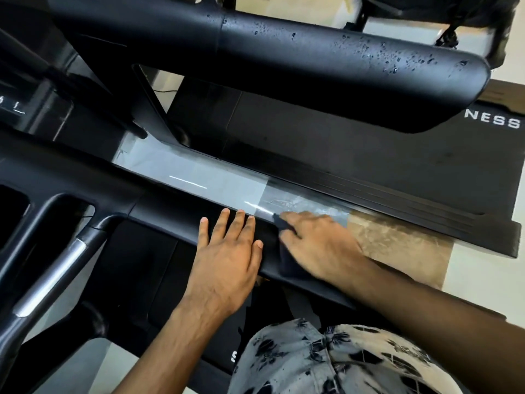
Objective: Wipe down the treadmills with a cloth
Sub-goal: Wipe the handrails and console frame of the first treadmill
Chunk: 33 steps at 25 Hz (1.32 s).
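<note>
Left grip: the left grip [227, 257] lies palm down on the near handrail [159, 206], fingers straight and slightly spread, holding nothing.
Right grip: the right grip [315, 245] lies over the cloth [285, 264] and presses it onto the same handrail, just to the right of the other hand. It is motion-blurred, so I cannot tell whether the fingers pinch the cloth or only lie flat on it.
Cloth: dark, almost the colour of the rail. It sits under the right palm, and a small tip pokes out near the fingers toward the far edge of the rail.
Near handrail: black and matte, running diagonally from the left edge down to the lower right. Both forearms reach over it from below.
Far handrail: a second black handrail [312, 61] crosses the top of the view, well apart from both hands. Its right half is speckled with water droplets [397, 55].
Between the rails: a dark treadmill belt [341, 143], edged by a glossy side strip [193, 177] with a clear film on part of it.
Lettering: white letters "NESS" [493, 120] show at the right end of the deck.
Left side: a black bar with a silver band [51, 277] slants below the near handrail.
Floor: a brown tile [397, 245] next to pale flooring, at right.
Clothing: a light garment with a dark floral pattern [326, 359] at the bottom.
</note>
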Available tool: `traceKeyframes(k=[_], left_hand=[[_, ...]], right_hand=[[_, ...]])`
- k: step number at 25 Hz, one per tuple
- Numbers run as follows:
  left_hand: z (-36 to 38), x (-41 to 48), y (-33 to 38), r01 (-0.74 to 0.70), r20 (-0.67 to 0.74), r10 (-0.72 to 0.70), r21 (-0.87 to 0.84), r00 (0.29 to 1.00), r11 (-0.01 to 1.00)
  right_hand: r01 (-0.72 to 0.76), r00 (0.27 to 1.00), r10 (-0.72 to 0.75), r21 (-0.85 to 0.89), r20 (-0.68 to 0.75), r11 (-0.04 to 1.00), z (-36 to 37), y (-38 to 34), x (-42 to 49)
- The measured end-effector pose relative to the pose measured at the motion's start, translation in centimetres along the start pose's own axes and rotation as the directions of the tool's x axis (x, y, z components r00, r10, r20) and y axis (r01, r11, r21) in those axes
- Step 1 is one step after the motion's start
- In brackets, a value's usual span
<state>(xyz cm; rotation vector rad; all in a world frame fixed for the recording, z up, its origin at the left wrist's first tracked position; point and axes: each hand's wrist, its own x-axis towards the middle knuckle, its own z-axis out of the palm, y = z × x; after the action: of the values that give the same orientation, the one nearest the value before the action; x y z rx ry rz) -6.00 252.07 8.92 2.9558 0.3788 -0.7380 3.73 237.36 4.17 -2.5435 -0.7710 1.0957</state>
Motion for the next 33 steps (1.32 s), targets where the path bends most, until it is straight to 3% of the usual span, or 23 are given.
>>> traceKeyframes(k=[2, 4, 5, 7, 9, 12, 13, 16, 17, 19, 24, 27, 31, 33], left_hand=[[0.1, 0.3, 0.5, 0.012, 0.000, -0.012, -0.006, 1.000, 1.000], [0.3, 0.1, 1.3, 0.009, 0.024, -0.009, -0.017, 1.000, 1.000], [0.3, -0.2, 1.9, 0.003, 0.028, -0.002, -0.019, 1.000, 1.000], [0.2, -0.4, 2.7, -0.021, 0.024, 0.021, 0.001, 0.999, 1.000], [0.5, -0.1, 3.2, -0.026, 0.016, 0.026, 0.014, 1.000, 1.000], [0.8, -0.4, 4.1, -0.030, 0.038, 0.029, 0.013, 0.999, 0.999], [0.8, -0.7, 4.5, -0.031, 0.044, 0.030, 0.021, 0.999, 0.999], [0.5, -0.7, 5.1, -0.020, 0.025, 0.019, 0.041, 1.000, 0.999], [0.5, -0.6, 5.3, -0.016, 0.031, 0.015, 0.040, 0.999, 0.999], [0.5, -0.7, 6.1, -0.021, 0.053, 0.019, 0.038, 0.998, 0.999], [0.7, -1.1, 7.9, -0.068, 0.065, 0.064, 0.065, 0.996, 0.996], [1.0, -1.2, 8.7, -0.088, 0.109, 0.082, 0.051, 0.991, 0.995], [0.7, -1.0, 9.5, -0.125, 0.113, 0.116, 0.073, 0.987, 0.990], [0.8, -0.9, 10.1, -0.144, 0.140, 0.131, 0.082, 0.981, 0.986]], right_hand=[[0.091, 0.995, -0.090, 0.041, -0.045, 0.995, -0.1, 1.1, 0.1], [-0.046, 0.991, 0.046, -0.009, 0.125, 0.999, -1.1, 2.6, 1.1], [-0.055, 0.991, 0.062, -0.066, 0.116, 0.996, -0.8, 3.2, 0.7], [0.056, 0.997, -0.061, -0.102, -0.049, 0.993, 0.1, 2.4, -2.1], [0.172, 0.980, -0.178, -0.069, -0.095, 0.983, 0.2, 2.7, -2.7], [0.029, 0.990, -0.004, -0.177, 0.144, 0.984, -1.5, 5.3, -1.2], [0.019, 0.992, 0.004, -0.181, 0.124, 0.983, -1.1, 5.4, -2.0], [0.112, 0.983, -0.125, -0.101, -0.132, 0.989, 0.1, 4.5, -4.3], [0.101, 0.986, -0.112, -0.095, -0.122, 0.990, 0.0, 5.4, -3.8], [-0.032, 0.998, 0.039, -0.144, 0.045, 0.989, -1.0, 7.1, -2.8], [0.131, 0.976, -0.144, -0.086, -0.165, 0.988, 0.1, 7.4, -6.0], [0.011, 1.000, -0.007, -0.202, 0.020, 0.979, -0.7, 9.2, -4.9], [0.036, 0.976, -0.056, -0.100, -0.211, 0.994, 0.6, 9.3, -6.3], [-0.011, 1.000, 0.008, -0.137, -0.022, 0.991, 0.1, 11.5, -5.9]])
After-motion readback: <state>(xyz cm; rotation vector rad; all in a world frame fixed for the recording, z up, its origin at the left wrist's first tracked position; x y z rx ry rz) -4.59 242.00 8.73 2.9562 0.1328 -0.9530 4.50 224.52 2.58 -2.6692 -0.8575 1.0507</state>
